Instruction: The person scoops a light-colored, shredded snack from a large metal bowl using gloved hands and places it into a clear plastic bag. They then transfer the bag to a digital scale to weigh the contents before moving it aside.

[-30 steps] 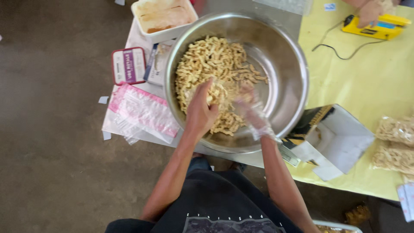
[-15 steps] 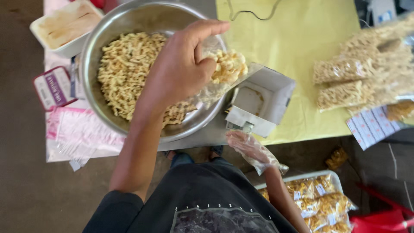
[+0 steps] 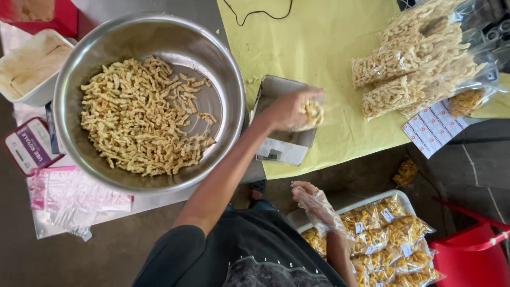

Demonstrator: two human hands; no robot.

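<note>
My left hand (image 3: 289, 110) closed around a small bag of snacks (image 3: 312, 113), resting it on the scale (image 3: 281, 143) for weighing | right hand (image 3: 313, 202), plastic-gloved, loosely open, kept low above the tray of filled packets (image 3: 382, 234) | steel bowl (image 3: 159, 32) alongside for refills.

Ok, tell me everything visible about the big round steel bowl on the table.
The big round steel bowl is shiny, wide and deep, standing upright on the table's grey part beside the yellow cloth. It holds a heap of pale yellow twisted snack sticks, massed toward its left, bare metal showing right. The left forearm crosses its lower right rim.
</note>
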